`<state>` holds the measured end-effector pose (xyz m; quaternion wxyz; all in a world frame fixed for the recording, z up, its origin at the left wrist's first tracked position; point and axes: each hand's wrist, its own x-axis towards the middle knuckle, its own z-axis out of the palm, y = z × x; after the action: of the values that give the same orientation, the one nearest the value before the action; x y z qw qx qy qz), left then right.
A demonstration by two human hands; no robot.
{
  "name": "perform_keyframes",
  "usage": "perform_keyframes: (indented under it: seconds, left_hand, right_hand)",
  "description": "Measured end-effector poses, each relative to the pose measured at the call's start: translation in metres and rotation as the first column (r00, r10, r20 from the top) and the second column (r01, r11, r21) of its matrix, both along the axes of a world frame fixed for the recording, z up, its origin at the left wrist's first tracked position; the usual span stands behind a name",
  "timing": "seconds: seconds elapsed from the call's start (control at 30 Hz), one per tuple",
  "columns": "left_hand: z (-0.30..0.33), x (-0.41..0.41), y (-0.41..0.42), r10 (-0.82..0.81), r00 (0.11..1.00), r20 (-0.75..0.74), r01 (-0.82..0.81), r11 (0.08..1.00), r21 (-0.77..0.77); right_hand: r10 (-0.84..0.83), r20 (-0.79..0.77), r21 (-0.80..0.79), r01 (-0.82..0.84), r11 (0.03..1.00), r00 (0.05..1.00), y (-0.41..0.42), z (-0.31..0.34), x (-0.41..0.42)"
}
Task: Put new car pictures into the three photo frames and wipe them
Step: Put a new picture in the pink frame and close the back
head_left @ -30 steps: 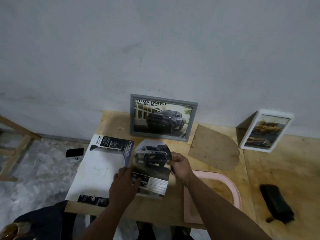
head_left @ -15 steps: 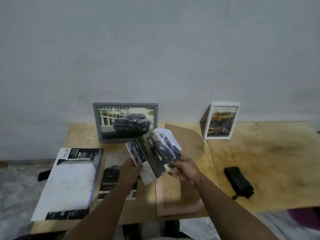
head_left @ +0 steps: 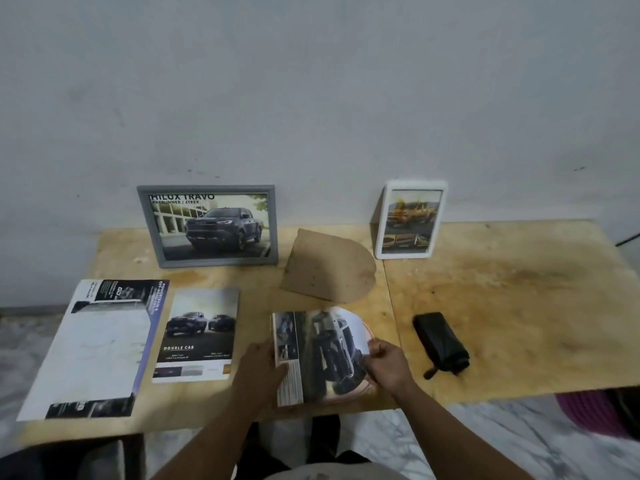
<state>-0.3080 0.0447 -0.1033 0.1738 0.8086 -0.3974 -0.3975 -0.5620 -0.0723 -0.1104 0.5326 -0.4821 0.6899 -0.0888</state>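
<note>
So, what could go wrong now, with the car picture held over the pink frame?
The car picture is curled at its right edge, where the right hand pinches it; it may crease. It hides most of the pink frame, so it could go in crooked. The left hand may leave fingermarks.

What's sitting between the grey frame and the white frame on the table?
In the head view, a brown backing board lies flat between the grey frame and the white frame.

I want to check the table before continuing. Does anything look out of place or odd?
Yes. A brown backing board lies loose on the table, out of its frame. The pink frame, under the car picture in both hands, lies flat while the other two stand.
</note>
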Motion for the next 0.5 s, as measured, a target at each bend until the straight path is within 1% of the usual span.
perform_keyframes:
  seconds: [0.03,0.07,0.13,0.2,0.3,0.37,0.43,0.5]
  left_hand:
    - [-0.001,-0.002,0.003,-0.034,0.997,0.067,0.032,0.999,0.029]
    - [0.0,-0.004,0.005,-0.059,0.993,0.098,0.053,0.997,0.063]
    - [0.001,-0.008,0.008,-0.1,0.991,0.09,0.088,0.988,0.128]
    - [0.003,-0.013,0.01,-0.157,0.983,0.094,0.14,0.977,0.162]
    - [0.001,-0.017,0.015,-0.218,0.965,0.147,0.196,0.969,0.147]
    - [0.0,-0.019,0.018,-0.218,0.964,0.154,0.2,0.972,0.125]
    - [0.0,-0.021,0.019,-0.236,0.957,0.167,0.219,0.969,0.116]
    - [-0.002,-0.021,0.02,-0.286,0.935,0.207,0.263,0.955,0.134]
  right_hand:
    - [0.038,-0.037,-0.035,-0.04,0.999,0.999,0.002,-0.002,0.0]
    - [0.07,-0.053,-0.063,-0.073,0.995,0.996,0.003,-0.006,-0.001]
    - [0.091,-0.092,-0.1,-0.101,0.99,0.992,0.003,-0.011,-0.001]
    - [0.077,-0.12,-0.106,-0.09,0.99,0.99,0.005,-0.014,-0.003]
    - [0.02,-0.114,-0.064,-0.027,0.998,0.993,0.005,-0.014,-0.003]
    - [0.005,-0.1,-0.029,-0.008,1.0,0.995,0.004,-0.016,-0.006]
    - [0.021,-0.084,-0.022,-0.023,0.999,0.996,0.004,-0.016,-0.007]
    - [0.069,-0.137,-0.069,-0.079,0.994,0.988,0.004,-0.014,-0.007]
